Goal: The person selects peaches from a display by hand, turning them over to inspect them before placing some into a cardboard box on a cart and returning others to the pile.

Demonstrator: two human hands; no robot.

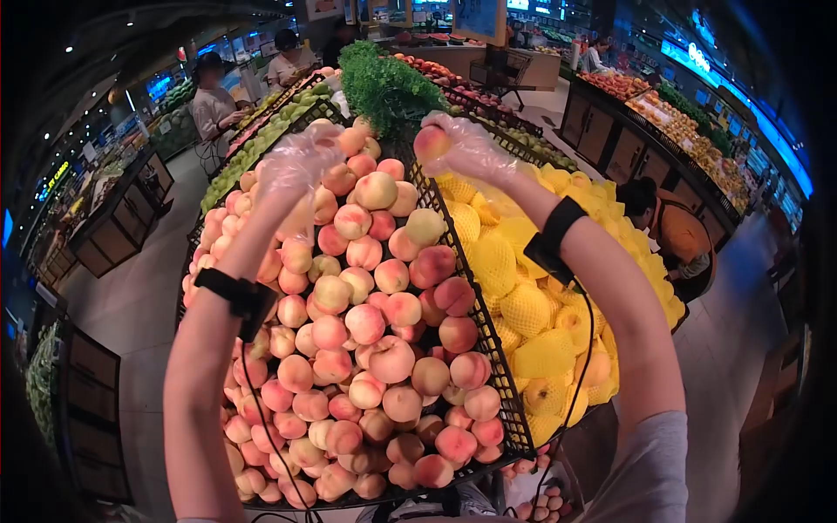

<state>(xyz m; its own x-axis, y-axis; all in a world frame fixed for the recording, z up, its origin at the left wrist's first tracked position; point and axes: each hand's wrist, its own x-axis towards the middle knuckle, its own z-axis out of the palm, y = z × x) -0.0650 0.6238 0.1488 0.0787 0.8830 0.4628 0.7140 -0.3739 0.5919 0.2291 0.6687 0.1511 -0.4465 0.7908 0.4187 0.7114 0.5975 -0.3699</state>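
Both my hands wear clear plastic gloves. My right hand (pixel 475 155) is closed around a reddish-yellow peach (pixel 432 143), held above the divider at the back of the display. At the far end of the pile, my left hand (pixel 303 161) has its fingers curled against a pale peach (pixel 352 140); the glove partly hides the grip. Below and between my arms spreads a large heap of pink and yellow peaches (pixel 366 323) in a black crate (pixel 491 362).
Yellow fruit in foam nets (pixel 526 309) is heaped to the right. Leafy greens (pixel 384 83) stand behind the peaches, with green fruit (pixel 292 118) at back left. One person (pixel 680 231) bends at the right; others stand at back left. Cables hang from my wrist straps.
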